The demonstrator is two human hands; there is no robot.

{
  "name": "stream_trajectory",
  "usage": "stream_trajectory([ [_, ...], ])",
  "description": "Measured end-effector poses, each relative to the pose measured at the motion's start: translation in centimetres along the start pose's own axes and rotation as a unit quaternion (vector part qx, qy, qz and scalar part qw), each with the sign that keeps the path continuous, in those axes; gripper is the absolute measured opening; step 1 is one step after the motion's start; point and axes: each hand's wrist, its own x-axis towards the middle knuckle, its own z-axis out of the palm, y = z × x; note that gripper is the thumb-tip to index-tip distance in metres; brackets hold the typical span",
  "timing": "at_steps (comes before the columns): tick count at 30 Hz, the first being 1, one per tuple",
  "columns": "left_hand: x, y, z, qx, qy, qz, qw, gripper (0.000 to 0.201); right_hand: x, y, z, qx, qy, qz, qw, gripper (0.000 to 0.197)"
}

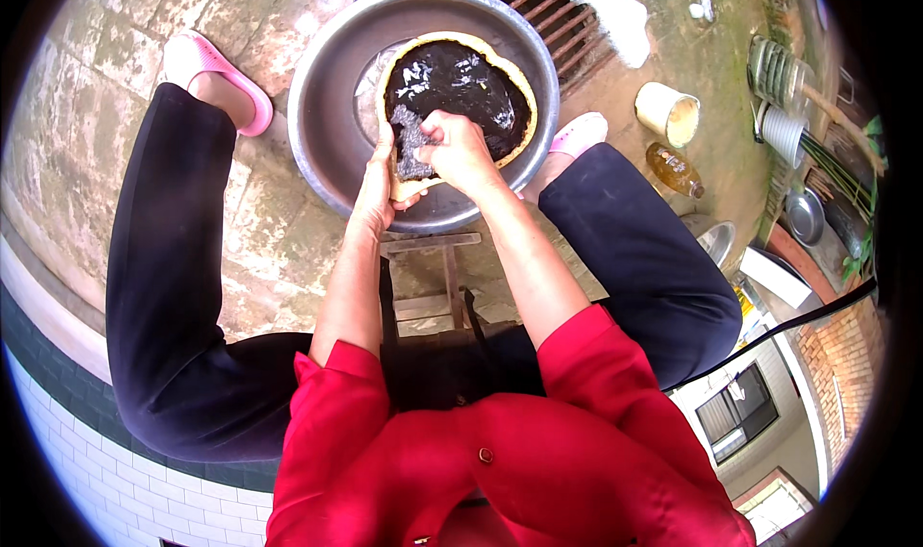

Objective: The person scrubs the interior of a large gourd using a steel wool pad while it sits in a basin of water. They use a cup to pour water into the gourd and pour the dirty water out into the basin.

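A large metal basin [325, 167] stands on the ground between my feet. In it rests a shallow, rounded vessel with a tan-yellow rim and a wet, glossy black inside [481, 95]; its exact kind I cannot make out. My left hand [376, 189] grips its near-left rim, thumb up along the edge and fingertips showing below. With my right hand [460, 151] closed, I press a grey steel wool scourer [411, 143] against the black surface near that same rim. Part of the scourer is hidden beneath my right fingers.
Under the basin's near side shows a wooden stool or frame [444, 259]. A rusty drain grate [550, 9] with white suds [615, 20] beside it lies beyond. To the right are a cream tub [666, 114], a bottle of amber liquid [674, 169] and stacked containers [774, 71].
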Motion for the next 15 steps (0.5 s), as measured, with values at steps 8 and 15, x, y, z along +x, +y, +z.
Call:
stream_trajectory([
  [8, -0.6, 0.3, 1.2, -0.079, -0.059, -0.008, 0.995, 0.069, 1.3, 1.6, 2.0, -0.254, 0.168, -0.035, 0.952, 0.027],
  [15, -0.3, 0.4, 1.0, -0.014, 0.085, -0.019, 0.996, 0.063, -0.6, -0.5, 3.7, -0.176, 0.082, -0.05, 0.98, 0.02],
])
